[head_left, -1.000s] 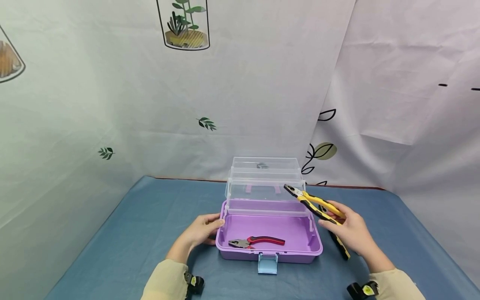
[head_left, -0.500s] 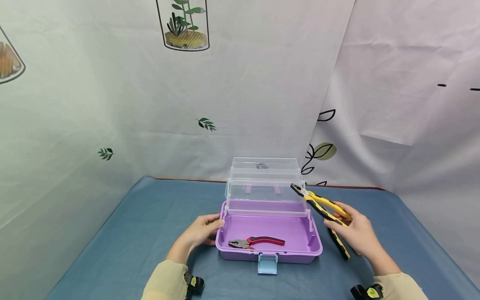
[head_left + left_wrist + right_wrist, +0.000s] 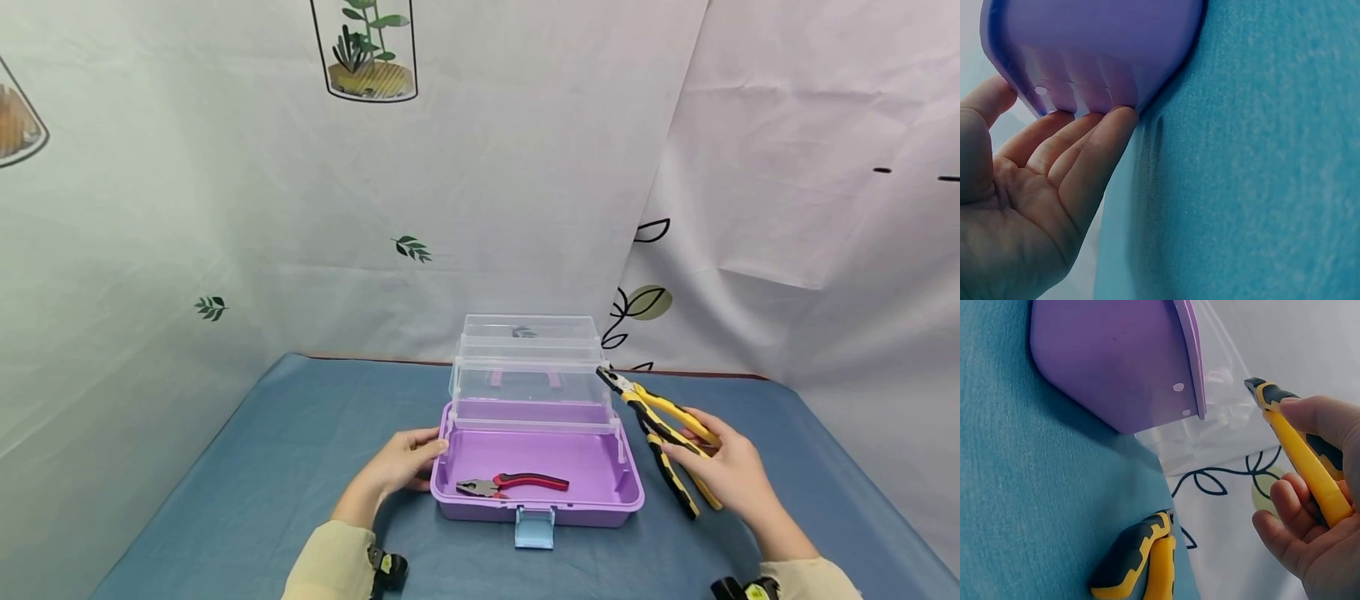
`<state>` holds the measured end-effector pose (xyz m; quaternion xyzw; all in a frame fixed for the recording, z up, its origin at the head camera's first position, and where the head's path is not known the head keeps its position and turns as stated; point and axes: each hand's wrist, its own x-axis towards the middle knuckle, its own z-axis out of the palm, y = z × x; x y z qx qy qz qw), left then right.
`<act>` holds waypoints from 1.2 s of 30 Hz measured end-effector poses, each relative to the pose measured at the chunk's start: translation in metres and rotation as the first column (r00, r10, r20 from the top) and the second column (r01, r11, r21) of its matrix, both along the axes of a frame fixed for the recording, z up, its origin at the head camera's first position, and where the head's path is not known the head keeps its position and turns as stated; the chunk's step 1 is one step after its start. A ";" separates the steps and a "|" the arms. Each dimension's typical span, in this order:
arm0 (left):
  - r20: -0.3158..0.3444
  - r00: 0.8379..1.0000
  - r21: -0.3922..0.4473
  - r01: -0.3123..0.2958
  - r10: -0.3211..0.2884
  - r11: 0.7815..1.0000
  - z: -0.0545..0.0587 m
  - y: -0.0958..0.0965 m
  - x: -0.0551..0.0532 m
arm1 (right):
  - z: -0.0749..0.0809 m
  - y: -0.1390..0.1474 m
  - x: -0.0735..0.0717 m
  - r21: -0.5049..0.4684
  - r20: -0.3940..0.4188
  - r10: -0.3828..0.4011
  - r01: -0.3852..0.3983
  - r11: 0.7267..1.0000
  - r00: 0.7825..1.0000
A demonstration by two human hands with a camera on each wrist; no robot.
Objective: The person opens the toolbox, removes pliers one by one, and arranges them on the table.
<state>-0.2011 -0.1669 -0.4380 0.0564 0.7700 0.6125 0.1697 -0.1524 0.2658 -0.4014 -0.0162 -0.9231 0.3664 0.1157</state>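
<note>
A purple toolbox [image 3: 536, 454] stands with its clear lid [image 3: 531, 383] raised at the back. Inside, near the front wall, lie pliers with red and black handles [image 3: 532, 481]. My left hand [image 3: 397, 462] holds the box's left side, thumb at the rim and fingertips against the outer wall [image 3: 1088, 81]. To the right of the box, my right hand [image 3: 731, 471] grips yellow-and-black pliers [image 3: 1300, 456] by the handles, their nose pointing up and left. Below them on the table lies a second pair of yellow-and-black pliers [image 3: 670, 479], partly hidden in the head view.
A light blue latch [image 3: 535, 529] hangs down at the front of the toolbox. Blue cloth [image 3: 300, 467] covers the table. White patterned fabric [image 3: 315, 208] closes off the back and sides.
My right hand has drifted to the right with its pliers, away from the box, showing more of the pliers on the table. My left hand and the toolbox stay put.
</note>
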 end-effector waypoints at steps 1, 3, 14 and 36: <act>0.004 1.000 0.003 0.000 0.000 1.000 0.000 0.000 0.000 | 0.000 0.001 0.000 -0.002 0.006 -0.003 0.003 1.000 1.000; 0.004 1.000 0.002 0.001 -0.001 1.000 0.001 0.000 0.000 | -0.001 0.002 0.001 -0.001 0.016 -0.009 0.009 1.000 1.000; 0.011 1.000 -0.010 -0.007 0.007 1.000 0.000 0.002 -0.001 | -0.004 0.006 0.006 0.006 0.028 -0.058 0.058 0.998 0.998; 0.009 1.000 -0.002 0.003 -0.003 1.000 0.001 0.001 0.000 | -0.021 0.027 0.010 0.012 0.086 -0.152 0.151 0.988 0.985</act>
